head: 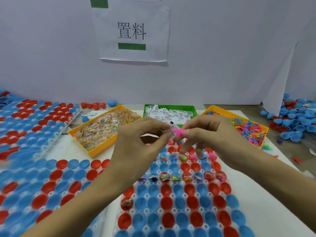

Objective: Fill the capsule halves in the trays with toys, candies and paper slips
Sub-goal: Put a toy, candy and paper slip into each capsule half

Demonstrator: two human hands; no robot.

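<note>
Capsule tray, both hands pinching pink toy, paper slip

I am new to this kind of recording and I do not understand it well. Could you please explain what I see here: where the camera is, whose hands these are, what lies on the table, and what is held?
There is no machine here. One camera sits on a person's head and looks forward and down, so both arms reach in from below. On the table lies a white tray of red and blue capsule halves; a few rows already hold things. Behind stand three bins: a yellow bin of wrapped candies, a green bin of paper slips and a yellow bin of small toys. The left hand pinches a paper slip, and the right hand pinches a pink toy, above the tray.
</note>
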